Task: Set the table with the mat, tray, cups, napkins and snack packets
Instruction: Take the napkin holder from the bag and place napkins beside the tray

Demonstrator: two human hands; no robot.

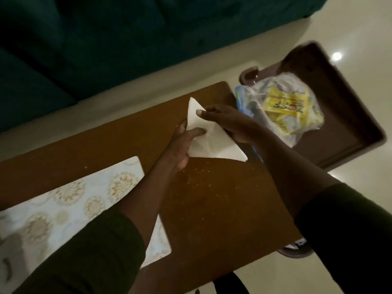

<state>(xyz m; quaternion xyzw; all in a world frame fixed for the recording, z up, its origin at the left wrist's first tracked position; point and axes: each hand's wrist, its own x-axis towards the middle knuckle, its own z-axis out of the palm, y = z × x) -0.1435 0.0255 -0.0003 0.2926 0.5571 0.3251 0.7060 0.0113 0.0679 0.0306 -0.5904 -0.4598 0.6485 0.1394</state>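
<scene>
napkin stage of table setting, seen from the head view. the mat (70,200), a thin, flat rectangle with pale gold floral medallions on a light ground, already lies on the table (212,209), a brown wooden top with a dull sheen and scattered pale crumbs. both hands are closed on a white napkin (214,143), a soft paper sheet folded to a triangle and lying on the table's far right part: the left hand (180,145) pinches its left edge between thumb and fingers, and the right hand (227,122) grips its upper right side, thumb on top. by this evidence the fold is in progress and the napkin is not yet placed by the mat. beyond the table's right end stands a dark brown tray (350,115) with raised rim, holding a crinkled clear bag (282,107) of glossy yellow snack packets; whether the tray rests on a stand or floor cannot be told. no cups are visible. tray, cups and packets appear still to be set.
</scene>
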